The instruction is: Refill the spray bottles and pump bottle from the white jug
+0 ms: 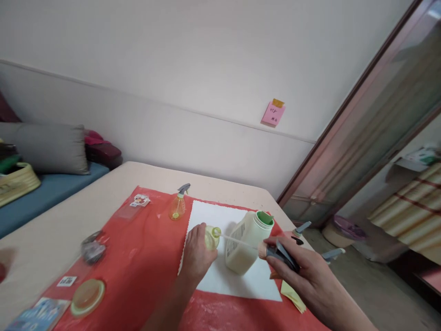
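Left hand (197, 257) curls round a small bottle (211, 242), fingers at its far side, thumb at the near side. Bottle tilts, mouth toward the right hand; a slant that seems meant to give the tube an easy way in. Right hand (303, 273) grips a spray head (279, 256), on its side, tube (241, 242) pointing left. Held by the body, probably to leave the tube free. Tip is at the bottle's mouth; I cannot tell whether it is inside.

Behind the tube, a jug (243, 261) stands on a white sheet (206, 214), between the two hands. Uncapped; its mouth shows green. Its spot keeps it in easy reach of either hand. The sheet may serve to catch drips, with a red cover (144, 257) beneath it on the table (144, 174).

Farther out: second spray bottle (177, 208), upright, head on, past the sheet's left edge, apparently parked out of the way. Yellow cloth (292, 296) under the right forearm's side, perhaps handy for wiping. Round lid (87, 298) at near left, well apart from the jug; whether it fits, I cannot tell. Dark bundle (93, 250) beyond it, too blurred to name. Pink note (273, 113) taped to the wall (193, 59), clear of the work.
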`<state>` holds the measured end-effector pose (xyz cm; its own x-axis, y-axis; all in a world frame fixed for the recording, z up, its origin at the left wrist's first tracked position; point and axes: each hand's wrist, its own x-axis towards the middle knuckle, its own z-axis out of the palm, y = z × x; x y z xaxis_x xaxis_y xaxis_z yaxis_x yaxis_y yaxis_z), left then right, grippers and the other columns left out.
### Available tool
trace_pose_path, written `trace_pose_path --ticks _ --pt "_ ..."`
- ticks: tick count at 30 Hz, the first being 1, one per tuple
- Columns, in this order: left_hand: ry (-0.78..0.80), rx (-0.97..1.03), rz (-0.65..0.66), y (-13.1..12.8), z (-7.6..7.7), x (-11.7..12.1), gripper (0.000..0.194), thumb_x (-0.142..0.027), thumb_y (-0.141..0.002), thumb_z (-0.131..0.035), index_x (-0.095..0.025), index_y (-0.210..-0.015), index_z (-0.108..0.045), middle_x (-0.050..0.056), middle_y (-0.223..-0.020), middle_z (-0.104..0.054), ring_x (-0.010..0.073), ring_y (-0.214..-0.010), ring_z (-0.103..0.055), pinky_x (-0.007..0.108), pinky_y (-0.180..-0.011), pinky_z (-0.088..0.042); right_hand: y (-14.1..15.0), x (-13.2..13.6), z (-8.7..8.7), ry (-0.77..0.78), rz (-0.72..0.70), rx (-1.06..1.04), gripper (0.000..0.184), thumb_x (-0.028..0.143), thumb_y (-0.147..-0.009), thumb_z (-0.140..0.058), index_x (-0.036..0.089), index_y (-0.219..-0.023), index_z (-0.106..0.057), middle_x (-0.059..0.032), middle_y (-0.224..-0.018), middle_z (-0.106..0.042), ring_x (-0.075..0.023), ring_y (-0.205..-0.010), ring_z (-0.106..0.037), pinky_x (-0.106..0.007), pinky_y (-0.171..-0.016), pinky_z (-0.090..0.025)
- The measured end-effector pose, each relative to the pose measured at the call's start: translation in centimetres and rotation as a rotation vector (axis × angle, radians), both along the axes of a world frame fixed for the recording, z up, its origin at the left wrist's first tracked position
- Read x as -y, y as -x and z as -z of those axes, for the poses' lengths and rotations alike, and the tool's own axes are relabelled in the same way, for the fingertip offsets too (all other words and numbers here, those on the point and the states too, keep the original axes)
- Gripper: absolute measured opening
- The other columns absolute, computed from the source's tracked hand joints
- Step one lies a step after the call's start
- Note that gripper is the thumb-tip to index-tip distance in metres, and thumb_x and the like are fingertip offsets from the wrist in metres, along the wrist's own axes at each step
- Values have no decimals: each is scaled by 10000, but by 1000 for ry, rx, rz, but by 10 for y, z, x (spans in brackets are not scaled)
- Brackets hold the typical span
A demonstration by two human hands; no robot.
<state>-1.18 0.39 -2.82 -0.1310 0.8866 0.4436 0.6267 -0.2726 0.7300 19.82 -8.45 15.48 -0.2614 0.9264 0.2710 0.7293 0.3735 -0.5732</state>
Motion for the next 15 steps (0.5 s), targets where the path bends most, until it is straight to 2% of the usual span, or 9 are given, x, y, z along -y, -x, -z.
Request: trace_pose_path --ticks 5,10,15 --pt "-80 -84 43 -2 -1 3 631 -107 -654 -627 -209 -1259 -482 105 -1176 -618 280 -1145 -568 429 -1014 -475 20 -31 6 61 -6 85 307 492 -928 -542 218 -828 -638 -18 -712 -600 -169 -616 -533 -257 -553 -371" --pt "-111 -137 76 -7 1 8 620 -84 -672 -592 -189 -1274 -482 118 -1180 -620 290 -1143 -567 446 -1017 -473 48 -69 22 120 -39 283 159 290 -883 -656 190 -770 -609 -4 -718 -596 -149 -645 -507 -242 -580 -300" --pt "-78 -142 67 -8 3 8 595 -97 -676 -596 -176 -1254 -481 127 -1158 -621 301 -1131 -573 451 -992 -483 71 -86 28 173 -40 351 190 205 -889 -672 170 -735 -565 10 -671 -561 -127 -605 -466 -240 -565 -252"
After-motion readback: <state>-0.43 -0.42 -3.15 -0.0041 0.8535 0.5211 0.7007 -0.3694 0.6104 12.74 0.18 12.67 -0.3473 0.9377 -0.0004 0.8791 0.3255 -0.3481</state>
